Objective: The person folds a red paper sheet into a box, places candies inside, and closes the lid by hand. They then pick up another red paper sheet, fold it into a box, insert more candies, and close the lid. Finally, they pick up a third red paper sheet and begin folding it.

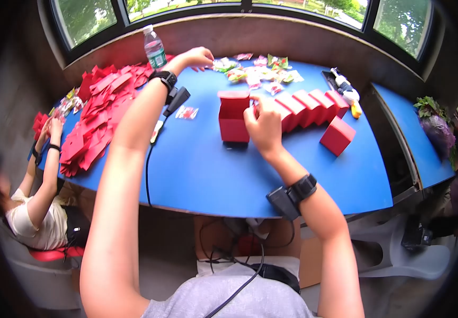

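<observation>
My left hand (199,58) reaches to the far side of the blue table, its fingertips at the left edge of a scatter of wrapped candies (255,72). Whether it holds one cannot be made out. An upright red box (234,124) with its top open stands in the middle of the table. My right hand (265,121) is against the box's right side, fingers curled at its upper edge. To the right, a slanting row of red boxes (305,108) leans together, and a single red box (338,135) sits in front of it.
A pile of flat red pieces (104,100) covers the table's left part, with a water bottle (155,49) behind. A small packet (187,112) lies near a black cable. Another person (41,212) works at the left. A second table (411,138) is at the right.
</observation>
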Available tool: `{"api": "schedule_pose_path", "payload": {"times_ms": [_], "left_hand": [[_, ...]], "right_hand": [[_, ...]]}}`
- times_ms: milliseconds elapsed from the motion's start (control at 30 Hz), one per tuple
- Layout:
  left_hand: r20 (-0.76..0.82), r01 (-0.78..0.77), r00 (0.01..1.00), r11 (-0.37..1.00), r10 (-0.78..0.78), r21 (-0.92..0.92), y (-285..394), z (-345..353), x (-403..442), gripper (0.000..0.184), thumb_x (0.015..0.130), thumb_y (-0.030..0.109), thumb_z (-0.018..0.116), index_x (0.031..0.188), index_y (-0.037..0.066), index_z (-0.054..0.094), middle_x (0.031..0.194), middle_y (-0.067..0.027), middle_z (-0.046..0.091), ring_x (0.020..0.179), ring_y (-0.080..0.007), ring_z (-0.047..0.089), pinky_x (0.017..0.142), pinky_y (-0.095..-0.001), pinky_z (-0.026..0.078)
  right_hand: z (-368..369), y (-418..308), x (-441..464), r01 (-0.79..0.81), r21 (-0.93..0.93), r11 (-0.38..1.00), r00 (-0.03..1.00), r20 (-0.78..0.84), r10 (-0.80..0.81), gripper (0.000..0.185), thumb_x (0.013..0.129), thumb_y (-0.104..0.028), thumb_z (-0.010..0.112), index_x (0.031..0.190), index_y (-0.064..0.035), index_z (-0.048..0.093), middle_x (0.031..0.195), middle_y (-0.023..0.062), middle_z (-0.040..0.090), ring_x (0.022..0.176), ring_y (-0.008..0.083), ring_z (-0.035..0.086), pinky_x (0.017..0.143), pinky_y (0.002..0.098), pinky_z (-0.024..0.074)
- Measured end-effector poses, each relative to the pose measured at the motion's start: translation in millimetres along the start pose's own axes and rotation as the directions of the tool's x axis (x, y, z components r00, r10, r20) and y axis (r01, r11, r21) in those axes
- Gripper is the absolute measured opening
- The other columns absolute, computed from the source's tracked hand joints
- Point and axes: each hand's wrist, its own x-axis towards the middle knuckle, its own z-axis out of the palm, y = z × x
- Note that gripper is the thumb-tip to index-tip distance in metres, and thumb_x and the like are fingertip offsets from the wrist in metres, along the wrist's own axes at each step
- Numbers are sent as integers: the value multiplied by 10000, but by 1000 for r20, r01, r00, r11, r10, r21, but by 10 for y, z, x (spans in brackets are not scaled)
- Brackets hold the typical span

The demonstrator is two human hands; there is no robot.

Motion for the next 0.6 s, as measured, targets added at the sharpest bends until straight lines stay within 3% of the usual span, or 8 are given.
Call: {"api": "schedule_pose_path", "payload": {"times_ms": [100, 167, 233, 267, 300, 433, 500, 600], "left_hand": [[-29, 30, 999, 986, -35, -167, -80, 251, 377, 575, 723, 334, 714, 1214, 94, 537, 1130, -115, 599, 1003, -205, 594, 779, -372, 519], [-97, -223, 972, 973, 216, -63, -255, 515, 667, 671, 661, 375, 782, 1232, 125, 534, 1208, -146, 547, 1101, -260, 539, 906, -386, 457], [-70, -260, 964, 964, 256, -52, -70, 715, 564, 713, 619, 405, 816, 1232, 160, 545, 1231, -168, 522, 1170, -308, 480, 982, -394, 388], [-19, -307, 951, 951, 307, 29, -47, 803, 596, 684, 615, 435, 815, 1208, 199, 568, 1239, -182, 501, 1178, -326, 467, 982, -409, 382], [-117, -252, 958, 962, 263, 102, -5, 915, 553, 583, 639, 424, 799, 1139, 192, 610, 1194, -193, 509, 1153, -331, 476, 960, -424, 392], [-269, -343, 894, 934, 358, 102, -66, 998, 551, 305, 760, 281, 723, 1010, 118, 658, 1090, -188, 561, 1009, -313, 557, 865, -386, 445], [-172, -291, 943, 957, 285, -11, -21, 886, 495, 288, 786, 270, 706, 997, 79, 661, 1029, -164, 614, 966, -293, 587, 843, -378, 454], [-221, -332, 908, 934, 355, 132, 35, 742, 306, 312, 797, 305, 702, 998, 68, 670, 1006, -160, 638, 936, -286, 605, 822, -371, 461]], "right_hand": [[-12, 18, -2, 50, 2, 999, 999, 17, -50, 226, 772, -68, 546, 981, 9, 586, 686, 211, 577, 660, 369, 579, 622, 448, 471], [-55, -39, 1, 21, 39, 999, 999, 40, -22, 216, 781, -69, 543, 980, 4, 584, 648, 206, 598, 616, 360, 612, 578, 430, 488], [-46, -12, 13, 54, 12, 998, 998, 31, -54, 213, 783, -62, 537, 980, 6, 580, 627, 203, 602, 594, 356, 620, 554, 425, 494], [-46, -8, 13, 49, 6, 999, 998, 32, -50, 213, 783, -62, 537, 980, 6, 580, 627, 203, 602, 594, 356, 620, 554, 425, 494], [-44, -16, 15, 55, 10, 998, 998, 35, -55, 209, 783, -58, 534, 977, 8, 577, 625, 204, 601, 597, 358, 620, 554, 428, 495], [-77, -52, 25, 16, -12, 1000, 996, 91, -15, 202, 782, -54, 528, 969, 9, 568, 631, 207, 603, 603, 363, 619, 559, 435, 497], [-48, -17, 20, 37, -15, 999, 996, 81, -36, 202, 783, -56, 527, 970, 10, 565, 634, 209, 603, 605, 363, 620, 561, 436, 497], [-53, -25, 26, 40, 12, 999, 995, 92, -41, 206, 785, -61, 525, 974, 16, 559, 641, 211, 604, 609, 363, 622, 567, 435, 497]]}}
